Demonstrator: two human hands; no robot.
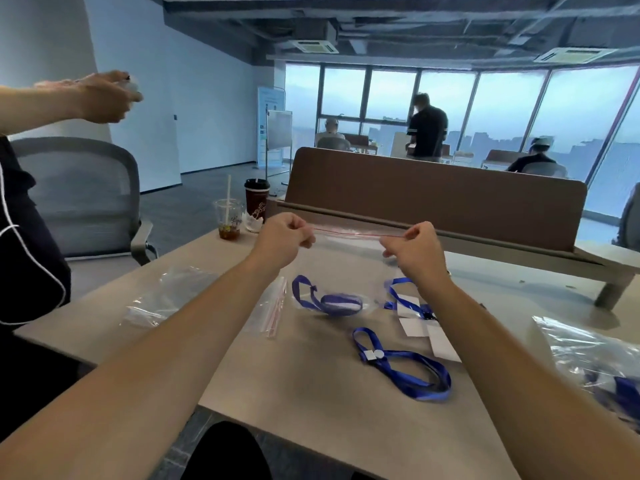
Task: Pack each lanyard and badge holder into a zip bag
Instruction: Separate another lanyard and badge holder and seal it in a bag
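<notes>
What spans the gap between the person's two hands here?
In the head view, the red-lined top edge of a clear plastic zip bag stretches from the left hand to the right hand, each pinching one end.

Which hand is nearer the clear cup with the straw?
Left. The left hand pinches one top corner of the zip bag, close to the clear cup; the right hand pinches the opposite corner, farther from it.

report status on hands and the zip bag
Left hand and right hand pinch the red-striped top of the clear plastic zip bag. Coiled blue ribbon lanyard appears inside. Another blue lanyard loose on the beige table, nothing blocking.
</notes>
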